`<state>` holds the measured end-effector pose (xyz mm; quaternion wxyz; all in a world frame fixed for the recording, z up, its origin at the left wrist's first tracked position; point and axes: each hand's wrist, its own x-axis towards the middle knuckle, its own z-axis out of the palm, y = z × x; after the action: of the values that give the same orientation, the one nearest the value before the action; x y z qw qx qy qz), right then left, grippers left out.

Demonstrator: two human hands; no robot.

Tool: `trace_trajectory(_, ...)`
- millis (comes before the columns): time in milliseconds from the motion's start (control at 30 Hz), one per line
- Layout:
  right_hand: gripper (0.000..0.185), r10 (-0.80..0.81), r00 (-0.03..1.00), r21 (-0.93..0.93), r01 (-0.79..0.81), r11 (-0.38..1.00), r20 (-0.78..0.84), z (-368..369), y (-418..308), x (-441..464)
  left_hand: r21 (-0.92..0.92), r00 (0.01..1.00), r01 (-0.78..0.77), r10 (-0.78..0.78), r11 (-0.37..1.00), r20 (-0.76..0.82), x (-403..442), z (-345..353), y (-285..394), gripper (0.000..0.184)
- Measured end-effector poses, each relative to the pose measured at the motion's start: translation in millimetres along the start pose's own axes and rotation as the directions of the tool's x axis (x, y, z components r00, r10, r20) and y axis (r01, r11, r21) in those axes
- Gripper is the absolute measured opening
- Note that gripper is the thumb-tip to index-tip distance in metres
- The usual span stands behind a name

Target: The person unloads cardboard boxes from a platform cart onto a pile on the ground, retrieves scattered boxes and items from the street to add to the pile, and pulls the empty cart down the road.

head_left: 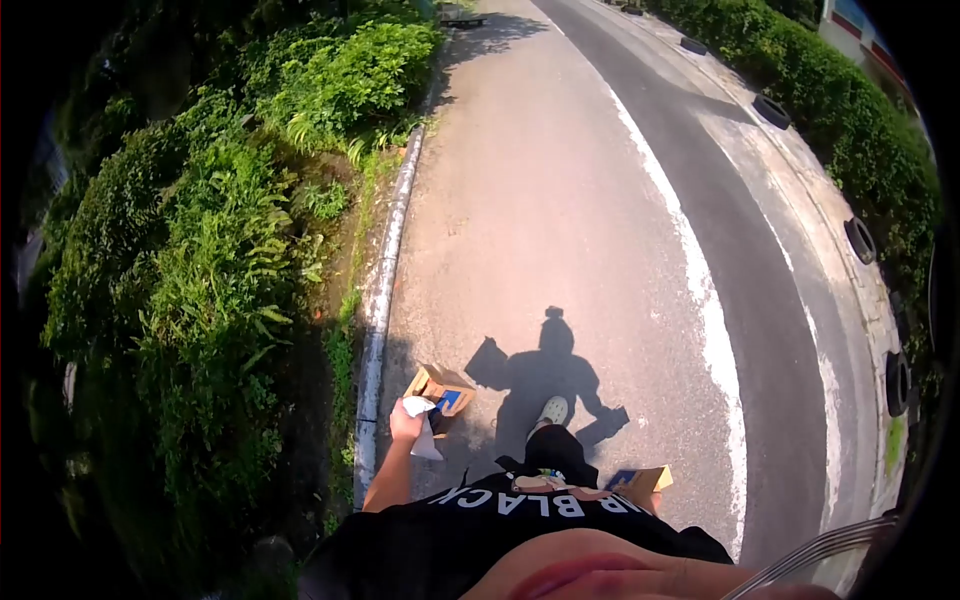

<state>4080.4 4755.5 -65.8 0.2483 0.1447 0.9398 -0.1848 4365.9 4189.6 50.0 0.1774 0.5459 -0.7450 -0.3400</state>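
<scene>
My left hand (406, 424) is closed on an open cardboard box (459, 379) with a blue patch on it. White paper or plastic (427, 443) hangs from the same hand, beside the box. On the other side, my right hand (656, 501) grips a smaller cardboard piece (640, 483) with dark blue print, low by my hip. My shirt hides part of that hand, and I cannot tell if the piece is a whole box. One light clog (552, 411) shows below, on the pavement.
A white-painted kerb (378, 300) runs along the left, with dense bushes (220, 240) beyond it. The paved path (520, 170) stretches ahead, bearing my shadow (550, 365). Right of a white line (690, 225) lies darker asphalt (740, 240). Several tyres (860, 241) stand along the right edge.
</scene>
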Motion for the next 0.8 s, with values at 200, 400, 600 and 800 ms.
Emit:
trace_trajectory(200,0.052,0.024,0.999,-0.078,-0.023,0.997,0.023,-9.0,-190.2,136.2,-0.222,0.989,-0.137,0.122,0.965,-0.08,219.2,104.0,121.0,0.029)
trace_trajectory(400,0.054,-0.062,0.989,-0.077,0.073,0.994,0.138,-64.3,-458.0,273.0,0.115,0.965,0.259,-0.252,0.959,-0.073,349.5,133.5,140.2,0.047)
trace_trajectory(600,0.052,-0.368,0.929,-0.168,0.36,0.918,-0.023,-79.1,-726.5,433.4,0.01,0.801,0.576,-0.561,0.817,-0.209,470.3,183.4,131.1,0.056)
trace_trajectory(800,0.033,-0.381,0.917,-0.138,0.365,0.921,-0.118,-57.0,-926.3,574.0,-0.02,0.785,0.608,-0.605,0.794,-0.131,733.8,266.7,161.3,0.05)
